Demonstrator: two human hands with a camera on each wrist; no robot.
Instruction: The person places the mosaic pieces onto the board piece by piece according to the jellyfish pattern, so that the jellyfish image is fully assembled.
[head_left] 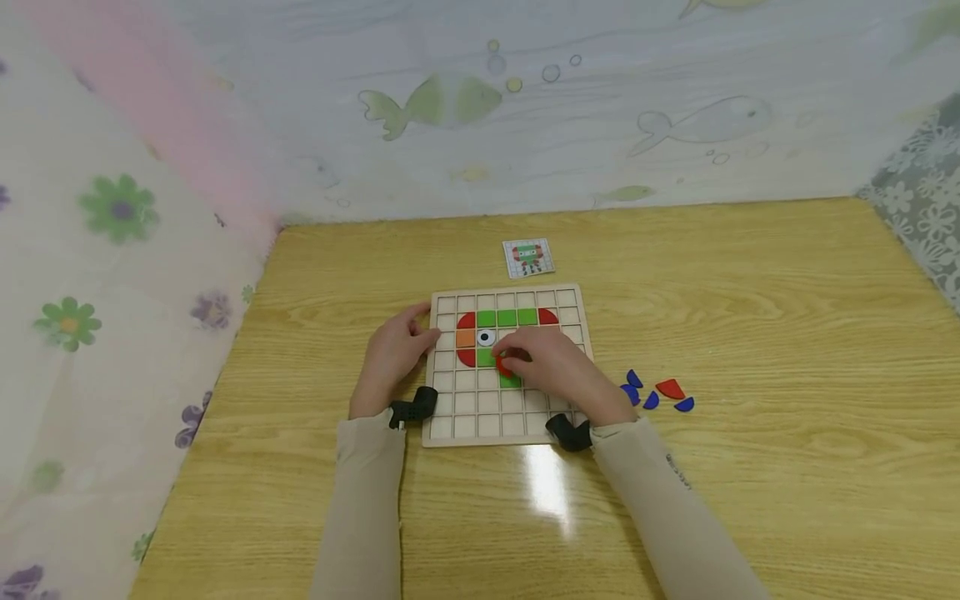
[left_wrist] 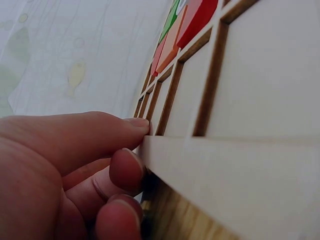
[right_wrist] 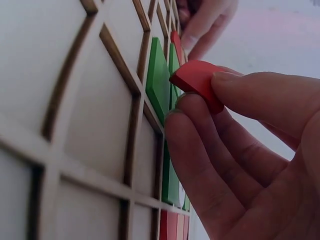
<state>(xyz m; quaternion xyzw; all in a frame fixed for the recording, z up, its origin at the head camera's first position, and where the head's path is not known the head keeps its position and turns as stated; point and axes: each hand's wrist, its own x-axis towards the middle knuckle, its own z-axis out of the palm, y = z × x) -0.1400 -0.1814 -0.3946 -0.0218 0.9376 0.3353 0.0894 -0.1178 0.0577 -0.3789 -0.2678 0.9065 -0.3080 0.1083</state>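
In the head view, the right hand (head_left: 551, 362) hides part of the board (head_left: 487, 427), the lettering (head_left: 678, 472) on the right sleeve (head_left: 675, 508) is too small to read, and the lower edge cuts off this sleeve.

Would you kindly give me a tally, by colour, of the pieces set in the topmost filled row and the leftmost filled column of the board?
Red quarter-round pieces: 3
Green square pieces: 3
Orange square piece: 1
Total: 7, with the red piece at their shared corner counted once.
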